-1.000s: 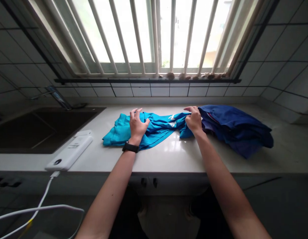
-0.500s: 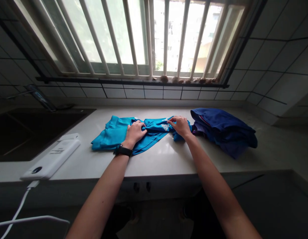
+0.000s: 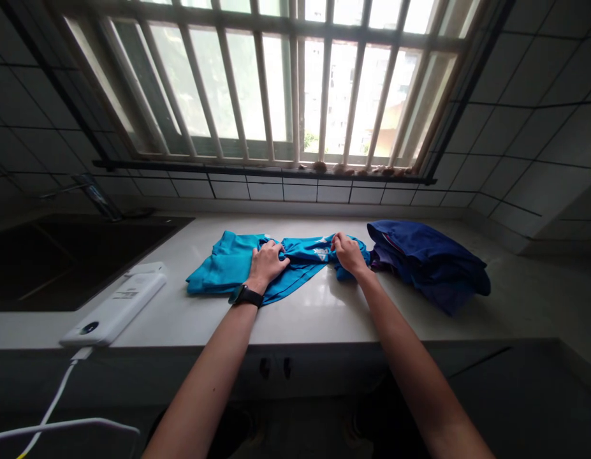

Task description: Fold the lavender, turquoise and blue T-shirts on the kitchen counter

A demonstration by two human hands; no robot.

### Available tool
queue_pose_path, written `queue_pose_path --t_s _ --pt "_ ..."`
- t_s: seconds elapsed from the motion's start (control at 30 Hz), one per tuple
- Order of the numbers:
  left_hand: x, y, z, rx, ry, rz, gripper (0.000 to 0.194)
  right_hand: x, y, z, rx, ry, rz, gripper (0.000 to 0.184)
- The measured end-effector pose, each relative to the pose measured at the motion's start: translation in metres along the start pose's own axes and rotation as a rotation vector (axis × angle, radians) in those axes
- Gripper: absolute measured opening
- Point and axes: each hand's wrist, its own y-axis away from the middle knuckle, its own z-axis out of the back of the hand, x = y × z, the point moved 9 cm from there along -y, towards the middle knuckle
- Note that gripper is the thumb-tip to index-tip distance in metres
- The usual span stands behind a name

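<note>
On pale stone counter, one bright blue shirt, crumpled and bunched at the middle. Left hand curled on top, fingers closed on a fold, pressing cloth down to keep it put. Right hand at 3 o'clock, fingertips pinching the shirt's edge. Dark blue clothes pile just beside, at 3 o'clock. White power bank at 9 o'clock.

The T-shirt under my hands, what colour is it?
The T-shirt is bright turquoise with white lettering, shown best in the head view.
</note>
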Motion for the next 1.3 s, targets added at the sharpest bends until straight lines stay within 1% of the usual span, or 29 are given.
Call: queue_pose_path --t_s 0.23,0.4,0.53,0.7,0.8,0.97,1.13,1.3 --pt "0.0002 -0.0002 -0.0002 0.009 0.017 0.004 0.025 0.0002 0.0021 0.0029 0.023 -0.060 0.012 0.023" --pt "0.0016 -0.0010 -0.0019 0.004 0.022 0.009 0.024 -0.0006 0.0021 0.0020 0.029 -0.111 0.027 0.030" --pt "0.0019 -0.0013 -0.0025 0.003 0.016 0.010 0.022 -0.0011 0.0021 0.0010 0.042 -0.162 0.031 0.031" --pt "0.0021 -0.0010 -0.0026 0.005 0.015 0.012 0.022 -0.0001 0.0034 0.0002 0.069 -0.157 0.008 0.030" --pt "0.0019 -0.0007 -0.0021 -0.001 0.022 0.012 0.021 -0.0002 0.0033 0.0000 0.063 -0.150 0.008 0.031" --pt "0.0021 -0.0006 -0.0021 -0.001 0.019 0.018 0.021 -0.0035 0.0015 -0.0018 0.044 -0.131 0.037 0.033" --pt "0.0022 -0.0008 -0.0023 0.002 0.024 0.020 0.021 -0.0051 0.0008 -0.0037 0.062 -0.119 0.054 0.033" --pt "0.0021 -0.0002 -0.0020 0.006 0.022 0.026 0.021 -0.0040 0.0004 -0.0062 0.081 -0.134 0.068 0.027"
